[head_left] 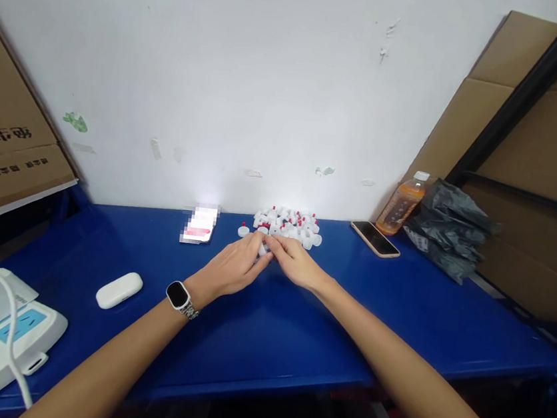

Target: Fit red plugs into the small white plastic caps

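My left hand (241, 263), with a watch (179, 295) on its wrist, is closed around a small translucent white plastic cap (262, 250). My right hand (295, 260) meets it at the fingertips, its thumb and fingers pinched on the same cap. Fingers cover most of that cap, so whether it has a red tip is hidden. Just beyond both hands lies a loose pile of white plastic caps (309, 226), several with red tips. One red-tipped cap (243, 230) stands apart, left of the pile.
On the blue table (273, 342), a lit phone (199, 224) and a white case (119, 290) lie left, near a power strip (36, 342) with a cable. A dark-screened phone (375, 239), an orange drink bottle (402, 204) and a black plastic bag (451, 222) are right. A white wall (252, 85) rises behind.
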The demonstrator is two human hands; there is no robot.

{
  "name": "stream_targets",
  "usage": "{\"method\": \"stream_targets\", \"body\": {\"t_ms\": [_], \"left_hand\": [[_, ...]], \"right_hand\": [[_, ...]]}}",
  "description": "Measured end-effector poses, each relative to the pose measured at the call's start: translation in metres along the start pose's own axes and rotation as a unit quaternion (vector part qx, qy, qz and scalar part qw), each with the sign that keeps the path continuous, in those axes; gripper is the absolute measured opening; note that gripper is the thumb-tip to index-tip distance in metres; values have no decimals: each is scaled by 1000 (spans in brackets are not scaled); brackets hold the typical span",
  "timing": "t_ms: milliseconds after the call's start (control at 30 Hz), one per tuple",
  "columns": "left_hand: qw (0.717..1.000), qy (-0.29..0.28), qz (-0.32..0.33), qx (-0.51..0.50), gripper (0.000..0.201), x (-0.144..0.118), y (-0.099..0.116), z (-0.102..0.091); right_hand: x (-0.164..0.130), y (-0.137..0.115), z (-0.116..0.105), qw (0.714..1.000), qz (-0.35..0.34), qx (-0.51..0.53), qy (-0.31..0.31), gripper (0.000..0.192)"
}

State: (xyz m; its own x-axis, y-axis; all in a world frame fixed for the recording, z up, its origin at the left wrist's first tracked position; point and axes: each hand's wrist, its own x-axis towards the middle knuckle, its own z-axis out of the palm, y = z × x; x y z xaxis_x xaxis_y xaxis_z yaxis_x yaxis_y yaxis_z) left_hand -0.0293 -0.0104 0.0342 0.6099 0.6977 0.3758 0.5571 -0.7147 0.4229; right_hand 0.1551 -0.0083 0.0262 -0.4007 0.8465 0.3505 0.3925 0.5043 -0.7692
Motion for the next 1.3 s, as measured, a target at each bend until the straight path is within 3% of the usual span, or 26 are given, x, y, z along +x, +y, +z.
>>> {"method": "stream_targets", "body": {"t_ms": [133,233,367,400,500,667,867,967,1200,1300], "left_hand": [[990,-13,-27,-140,25,3,2,-1],[958,-6,-58,-280,29,4,-1,-5],[890,-7,-100,-444,36,4,-15,-15],[888,-2,-110,-447,35,5,-18,-17],[905,31,-125,-405,33,6,-23,-15],[937,8,-116,-329,37,4,-22,-1],[932,15,-108,-345,36,3,-28,9],[933,45,-115,-337,37,4,-32,11],[935,62,-126,-327,39,8,-39,12],[934,61,-121,-330,38,9,-39,14]], "right_hand": [[-4,-12,2,999,-31,-12,-2,45],[-5,-15,-5,999,-45,-21,14,45],[-4,4,-33,986,-5,7,167,48],[-3,10,-39,984,9,4,179,49],[-1,24,-46,991,23,-61,120,47],[0,27,-29,990,-9,-135,33,26],[4,27,-22,984,3,-178,2,22],[11,27,-18,977,9,-214,-11,5],[23,23,-12,929,-50,-365,-18,11],[21,20,-14,933,-37,-358,-19,12]]}}
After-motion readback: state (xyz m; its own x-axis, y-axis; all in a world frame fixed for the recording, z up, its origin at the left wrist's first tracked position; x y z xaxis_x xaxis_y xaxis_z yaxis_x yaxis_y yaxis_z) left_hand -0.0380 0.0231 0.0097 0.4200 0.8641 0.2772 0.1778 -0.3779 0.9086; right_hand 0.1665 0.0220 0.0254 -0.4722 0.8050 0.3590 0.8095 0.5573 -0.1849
